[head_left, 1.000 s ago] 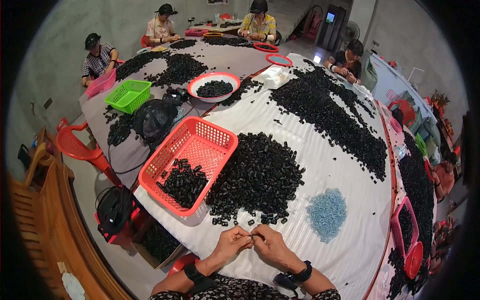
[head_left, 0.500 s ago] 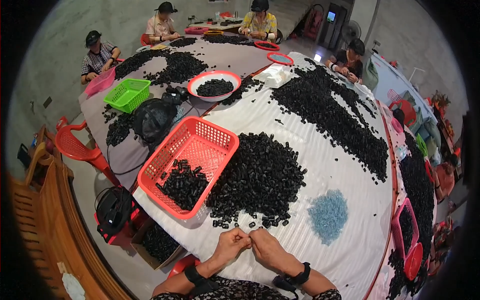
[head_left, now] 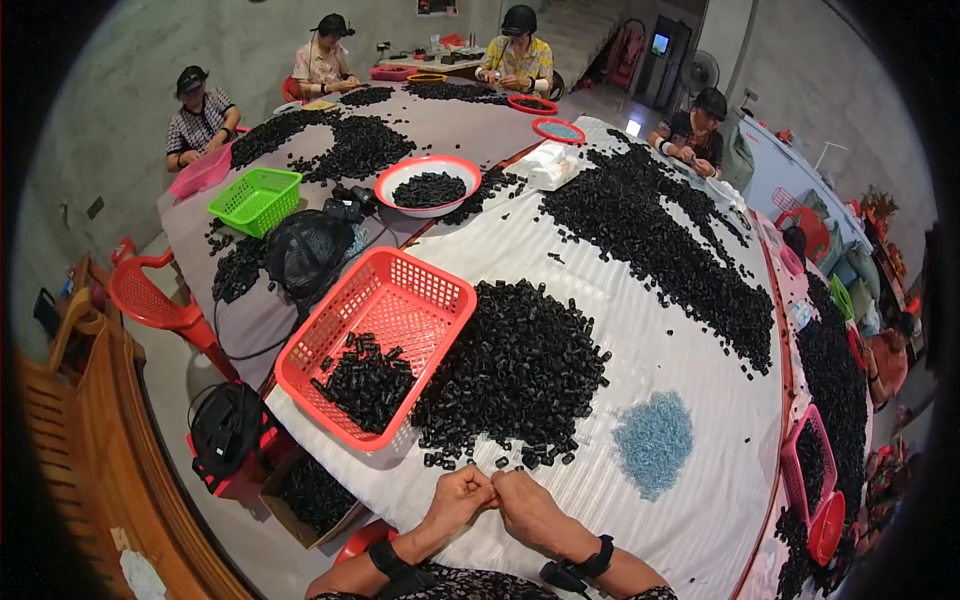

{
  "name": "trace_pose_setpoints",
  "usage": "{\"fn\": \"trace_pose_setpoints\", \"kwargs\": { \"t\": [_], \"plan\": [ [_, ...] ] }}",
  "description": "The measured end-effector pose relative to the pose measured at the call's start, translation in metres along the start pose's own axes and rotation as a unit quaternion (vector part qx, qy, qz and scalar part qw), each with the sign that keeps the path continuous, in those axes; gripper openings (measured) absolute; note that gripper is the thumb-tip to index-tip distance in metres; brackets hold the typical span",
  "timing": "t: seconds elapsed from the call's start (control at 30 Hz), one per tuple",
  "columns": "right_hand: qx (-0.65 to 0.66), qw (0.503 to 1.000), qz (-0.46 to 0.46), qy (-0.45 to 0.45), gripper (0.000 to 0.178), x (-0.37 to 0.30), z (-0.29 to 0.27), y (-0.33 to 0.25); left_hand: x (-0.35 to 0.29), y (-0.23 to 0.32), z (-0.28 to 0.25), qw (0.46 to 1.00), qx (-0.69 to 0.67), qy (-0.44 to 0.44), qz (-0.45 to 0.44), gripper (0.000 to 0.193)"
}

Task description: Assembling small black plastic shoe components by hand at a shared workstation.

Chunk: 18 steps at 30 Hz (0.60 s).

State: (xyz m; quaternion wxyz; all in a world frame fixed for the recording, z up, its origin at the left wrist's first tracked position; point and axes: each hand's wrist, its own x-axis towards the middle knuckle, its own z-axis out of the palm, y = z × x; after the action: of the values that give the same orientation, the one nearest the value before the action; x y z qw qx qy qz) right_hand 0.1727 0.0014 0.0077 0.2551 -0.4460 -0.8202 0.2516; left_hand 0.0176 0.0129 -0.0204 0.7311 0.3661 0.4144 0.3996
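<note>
My left hand (head_left: pixel 462 503) and my right hand (head_left: pixel 528 508) meet fingertip to fingertip at the near edge of the table. Both are closed in a pinch, and whatever is between the fingers is too small and hidden to make out. Just beyond them lies a heap of small black cylindrical plastic parts (head_left: pixel 515 375). A red plastic basket (head_left: pixel 375 345) stands to the left of the heap, with more black parts in its near end (head_left: pixel 365 385). To the right of my hands is a small pile of pale blue translucent pieces (head_left: pixel 653 445).
A white bowl with a red rim (head_left: pixel 428 170), a green basket (head_left: pixel 255 200) and a black mesh cap (head_left: pixel 308 250) stand farther left. A long spread of black parts (head_left: pixel 660 230) covers the far right. Several co-workers sit around the tables; a red chair (head_left: pixel 150 300) stands at left.
The view has tilted slightly, so the table's things sit a little lower. My hands stay pinched together in the same place, with only small finger shifts.
</note>
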Motion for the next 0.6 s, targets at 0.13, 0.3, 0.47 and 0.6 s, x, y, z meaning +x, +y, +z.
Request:
{"fn": "trace_pose_setpoints", "kwargs": {
  "t": [0.13,0.3,0.47,0.6],
  "plan": [
    [-0.042,0.999,-0.027,0.01,0.026,0.0,-0.006,-0.005,0.002,0.001,0.002,0.998,0.056,0.012,0.013,0.006],
    [-0.082,0.994,-0.021,0.065,0.034,0.004,0.009,-0.006,0.004,-0.006,0.006,0.999,0.007,0.046,0.021,0.011],
    [-0.092,0.993,-0.014,0.07,0.036,0.005,0.016,-0.007,0.0,-0.003,0.007,0.997,0.023,0.069,0.021,0.01],
    [-0.075,0.991,0.001,0.107,0.032,0.005,0.018,-0.006,0.001,-0.009,0.01,0.996,-0.002,0.086,0.014,0.011]
  ]
}}
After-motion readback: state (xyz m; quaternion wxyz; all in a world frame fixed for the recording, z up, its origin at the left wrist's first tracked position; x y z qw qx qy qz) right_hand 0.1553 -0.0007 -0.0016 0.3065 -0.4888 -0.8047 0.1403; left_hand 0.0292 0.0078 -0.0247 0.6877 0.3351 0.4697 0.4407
